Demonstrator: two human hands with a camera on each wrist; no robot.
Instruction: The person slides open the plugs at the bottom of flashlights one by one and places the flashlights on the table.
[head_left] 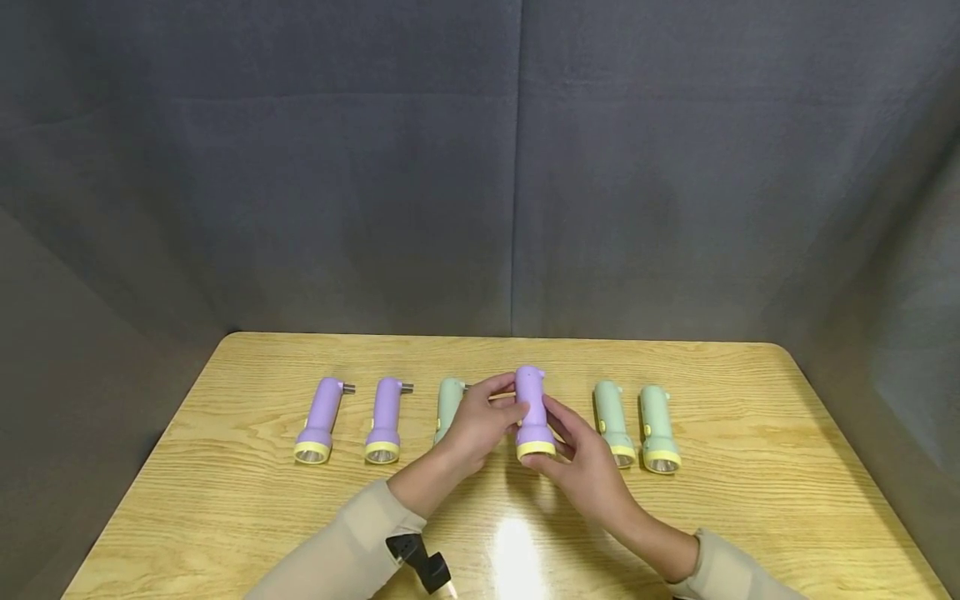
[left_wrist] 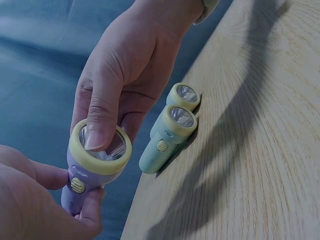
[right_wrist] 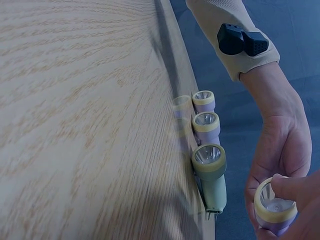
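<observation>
A purple flashlight [head_left: 529, 390] with a yellow rim is held off the table between both hands, its lens end toward the person. My left hand [head_left: 472, 425] pinches its body, beside the yellow switch seen in the left wrist view. With its thumb on the lens, my right hand [head_left: 592, 479] grips the head end; its fingers lie behind the flashlight [left_wrist: 100, 165]. A green flashlight [head_left: 448, 404] lies nearest my left hand, partly hidden by it. To the right of my right hand lie two more green flashlights, an inner one [head_left: 611, 408] and an outer one [head_left: 657, 417].
On the left lie two purple flashlights, an inner one [head_left: 387, 404] and an outer one [head_left: 325, 408], metal prongs pointing right. The wooden table [head_left: 225, 500] has grey cloth [head_left: 375, 208] behind it and at its sides. A black wrist device [head_left: 420, 562] sits on the left sleeve.
</observation>
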